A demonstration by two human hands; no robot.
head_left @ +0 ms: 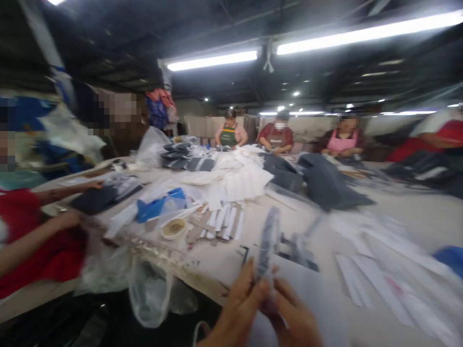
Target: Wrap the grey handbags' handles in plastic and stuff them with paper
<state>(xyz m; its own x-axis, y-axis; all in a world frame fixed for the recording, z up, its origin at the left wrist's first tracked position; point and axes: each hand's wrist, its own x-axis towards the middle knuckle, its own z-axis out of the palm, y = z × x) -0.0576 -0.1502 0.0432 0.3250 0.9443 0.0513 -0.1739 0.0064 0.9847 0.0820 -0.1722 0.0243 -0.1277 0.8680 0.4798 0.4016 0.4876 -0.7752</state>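
Note:
Both of my hands meet at the bottom middle of the view, pinching one narrow grey fabric strip (268, 241) that stands up between them. My left hand (238, 308) grips its lower end from the left. My right hand (294, 315) holds the same end from the right. The strip is blurred by motion. Under my hands lies a pale sheet (318, 294) on the big work table (415, 217).
White strips (224, 219), a small bowl (173, 227), blue plastic (155, 206), white cloth (242, 178) and dark grey cloth (325, 185) lie on the table. A person in red (39, 241) works at the left. Several people stand along the far side. A plastic bag (148, 294) hangs off the near edge.

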